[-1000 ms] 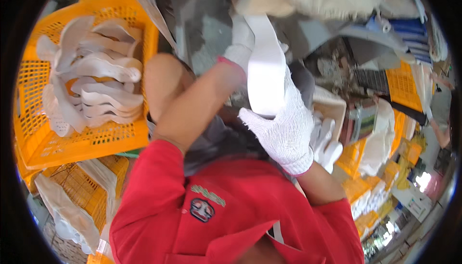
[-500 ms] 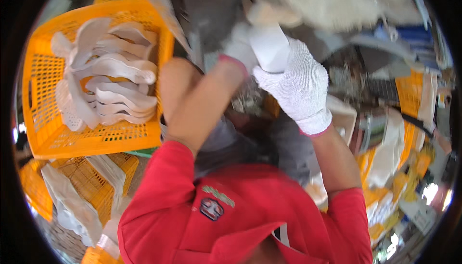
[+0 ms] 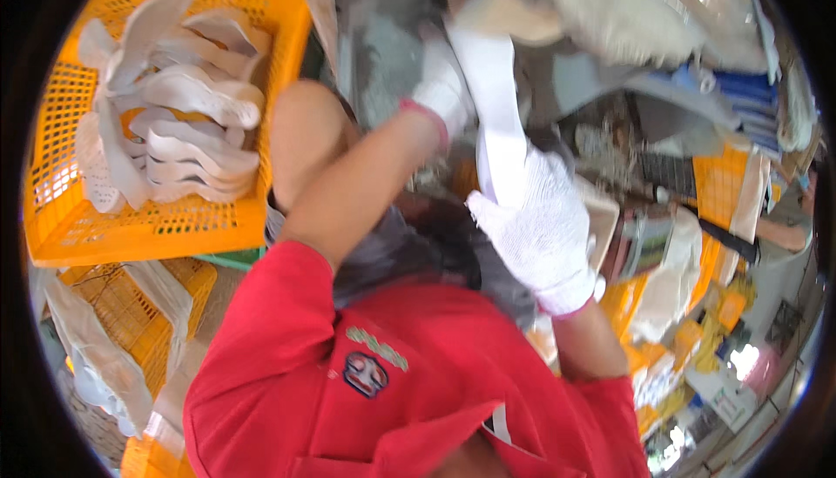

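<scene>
The strip (image 3: 496, 121) is a long, flat, plain white piece, smooth and slightly bowed, held in front of the person above the lap and right of the orange basket (image 3: 270, 69) of pale insoles (image 3: 174, 138). Its long axis runs nearly up and down in the picture, leaning a little left at the top, where the end points toward a cream bundle (image 3: 509, 16). The gloved right hand (image 3: 535, 225) is closed around its lower end, and the gloved left hand (image 3: 444, 86) grips its upper part from the left.
</scene>
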A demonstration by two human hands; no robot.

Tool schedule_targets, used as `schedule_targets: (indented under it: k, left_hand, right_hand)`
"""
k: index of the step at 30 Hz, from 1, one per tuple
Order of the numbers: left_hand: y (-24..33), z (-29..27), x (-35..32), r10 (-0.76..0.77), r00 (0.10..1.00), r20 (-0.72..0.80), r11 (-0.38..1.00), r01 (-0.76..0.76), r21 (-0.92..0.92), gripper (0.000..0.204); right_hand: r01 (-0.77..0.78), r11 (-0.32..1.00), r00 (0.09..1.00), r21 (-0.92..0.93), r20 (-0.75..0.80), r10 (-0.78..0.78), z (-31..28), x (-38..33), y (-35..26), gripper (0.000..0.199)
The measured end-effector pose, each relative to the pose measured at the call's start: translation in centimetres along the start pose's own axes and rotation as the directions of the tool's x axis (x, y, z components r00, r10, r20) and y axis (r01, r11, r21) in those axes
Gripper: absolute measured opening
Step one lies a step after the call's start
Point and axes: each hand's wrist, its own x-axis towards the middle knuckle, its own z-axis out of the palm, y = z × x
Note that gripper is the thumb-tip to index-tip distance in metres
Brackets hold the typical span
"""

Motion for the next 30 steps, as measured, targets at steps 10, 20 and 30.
schedule_targets:
  k: [10, 20, 30]
  left_hand:
    - [1.0, 0.0, -4.4, 0.233, 0.967, -0.102, 0.911, -0.180, 0.372, 0.045]
    - [4.3, 3.1, -9.3, 0.394, 0.895, -0.210, 0.486, -0.008, 0.874, 0.037]
    - [29.3, -7.5, -22.3, 0.380, 0.866, 0.325, -0.920, 0.320, 0.226, 0.025]
  right_hand:
    - [-0.344, 0.446, 0.874, 0.826, 0.109, 0.473, 3.0, -4.6, 4.4, 0.035]
    - [0.116, 0.973, 0.987, 0.199, -0.137, -0.089, 3.7, -8.6, 11.6, 0.032]
    - [-0.666, 0.734, 0.733, 0.134, -0.064, 0.677, 11.3, -28.2, 9.1, 0.032]
